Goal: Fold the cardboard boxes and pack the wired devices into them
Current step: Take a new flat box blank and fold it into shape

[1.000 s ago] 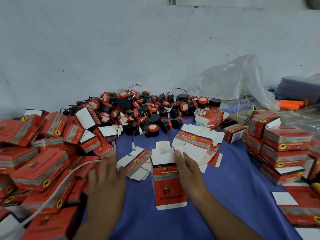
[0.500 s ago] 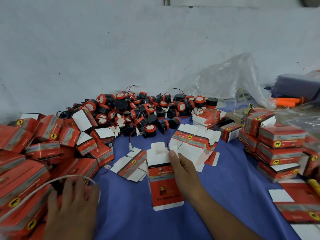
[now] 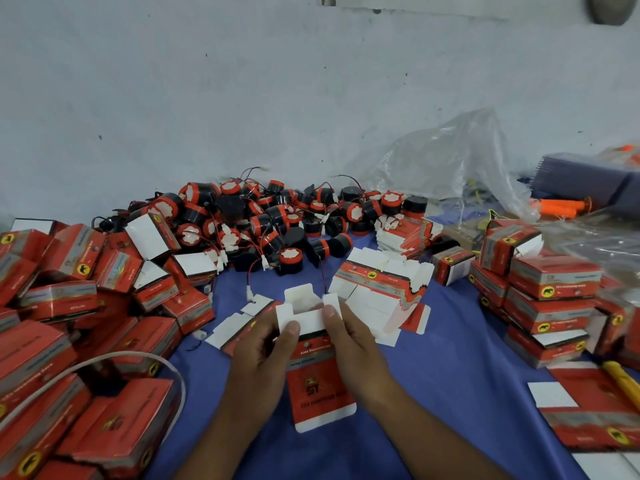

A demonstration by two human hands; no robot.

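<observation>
Cardboard box (image 3: 318, 382), lying on the blue cloth (image 3: 450, 375), gripped at its white top flaps by left hand (image 3: 263, 351) and right hand (image 3: 353, 344); wired devices (image 3: 277, 216) heaped at twelve o'clock.

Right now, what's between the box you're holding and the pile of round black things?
In the head view, only blue cloth and two thin wires trailing from the pile toward the box.

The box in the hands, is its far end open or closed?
Open. The box shows white end flaps spread, untucked; left hand and right hand each pinch one.
</observation>
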